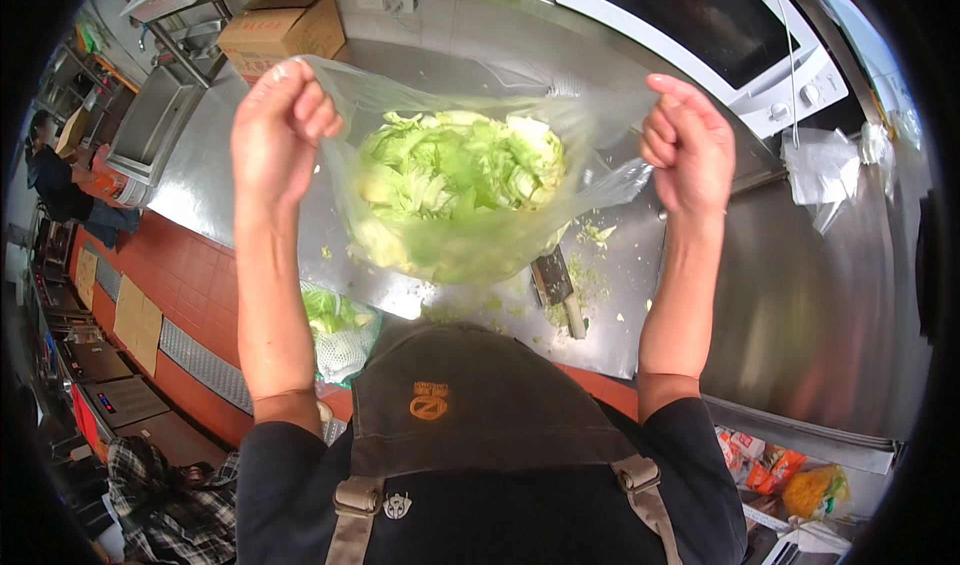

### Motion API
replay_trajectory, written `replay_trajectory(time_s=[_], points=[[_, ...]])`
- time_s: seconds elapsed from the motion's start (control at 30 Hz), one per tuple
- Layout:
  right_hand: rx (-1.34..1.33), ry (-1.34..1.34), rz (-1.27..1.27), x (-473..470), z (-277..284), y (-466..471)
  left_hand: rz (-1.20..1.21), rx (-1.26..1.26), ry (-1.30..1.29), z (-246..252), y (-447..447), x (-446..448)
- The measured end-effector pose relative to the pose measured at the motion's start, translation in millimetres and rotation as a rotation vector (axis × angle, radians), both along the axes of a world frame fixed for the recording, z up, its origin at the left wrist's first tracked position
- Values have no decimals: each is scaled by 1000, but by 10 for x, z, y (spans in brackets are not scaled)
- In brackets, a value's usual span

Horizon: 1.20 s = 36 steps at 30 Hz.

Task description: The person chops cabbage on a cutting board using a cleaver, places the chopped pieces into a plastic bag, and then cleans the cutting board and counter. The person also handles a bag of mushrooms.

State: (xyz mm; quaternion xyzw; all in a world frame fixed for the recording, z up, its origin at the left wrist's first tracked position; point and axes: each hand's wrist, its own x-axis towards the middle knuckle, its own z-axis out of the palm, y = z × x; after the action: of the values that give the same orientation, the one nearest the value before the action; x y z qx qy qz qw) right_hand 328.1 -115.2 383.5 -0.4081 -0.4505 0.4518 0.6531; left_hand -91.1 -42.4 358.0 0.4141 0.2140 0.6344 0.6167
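A clear plastic bag (pixel 450 254) full of torn or cut lettuce leaves (pixel 457 164) hangs between my hands above the steel worktable (pixel 480 306). My left hand (pixel 281 126) is closed on the bag's upper left edge. On the other side, my right hand (pixel 686 141) grips the upper right edge, its fingers curled. The bag's mouth is spread wide. Below the bag, towards me, lies a cleaver (pixel 559 287) with a pale handle, lettuce scraps (pixel 596 233) around it. Part of the blade may be hidden by the bag.
A white microwave (pixel 690 32) stands at the back right, a cardboard box (pixel 281 32) at the back left. Plastic bags (pixel 821 167) hang or lie at the right. A mesh bag of lettuce (pixel 341 340) sits by the near left edge. Another person (pixel 64 182) is at the far left.
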Motion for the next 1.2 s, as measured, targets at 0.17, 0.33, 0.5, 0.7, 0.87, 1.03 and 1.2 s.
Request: replay_trajectory(time_s=[0.17, 0.33, 0.5, 0.7, 0.87, 1.03, 1.2], points=[[-671, -277, 82, -709, -761, 281, -257, -522, 439, -307, -127, 677], [-199, -251, 61, -234, -332, 533, -356, -85, 224, -36, -24, 1233], [-671, -453, 35, -347, -461, 386, -214, -441, 414, -219, 52, 1161], [-390, -352, 56, -45, -7, 209, -360, -178, 123, -247, 183, 482], [-426, -681, 232, -111, -337, 255, -80, -255, 688, -394, 59, 542], [-275, -978, 171, -256, -366, 92, 188, 179, 972, -680, -30, 203], [189, -1393, -33, -545, -326, 71, 38, 285, 795, -1005, 41, 427]])
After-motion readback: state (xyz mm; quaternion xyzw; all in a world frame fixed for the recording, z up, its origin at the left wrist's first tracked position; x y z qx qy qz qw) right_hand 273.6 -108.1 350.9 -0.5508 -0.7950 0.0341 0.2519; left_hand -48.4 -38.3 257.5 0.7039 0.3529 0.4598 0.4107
